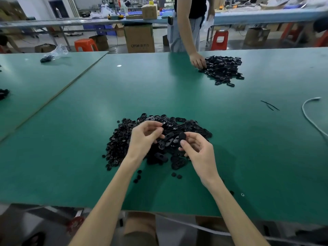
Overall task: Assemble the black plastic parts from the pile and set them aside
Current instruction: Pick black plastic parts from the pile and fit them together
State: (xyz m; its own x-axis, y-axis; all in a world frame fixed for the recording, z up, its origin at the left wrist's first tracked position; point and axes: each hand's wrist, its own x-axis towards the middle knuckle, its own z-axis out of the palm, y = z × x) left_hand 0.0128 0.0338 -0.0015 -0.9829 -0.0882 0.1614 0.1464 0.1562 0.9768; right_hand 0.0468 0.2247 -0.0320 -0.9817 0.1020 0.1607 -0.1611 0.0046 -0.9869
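Pinching over pile [120,139], green table [71,157]: L grip [143,137] small pc [163,125], R grip [197,148] oval pc [182,138]; boxes [139,39] behind.

Over the green table [71,157], both hands are held above a pile [120,139] of black plastic parts. The right hand [198,150] pinches an oval part [182,137] between thumb and fingers. The left hand [143,137] has curled fingers, and its tips seem to pinch a small piece [164,122]. Some round pieces [140,176] lie loose near the pile. At the far side, another person's hand [197,60] touches a second pile [222,68]. A white cable [308,118] lies at the right.
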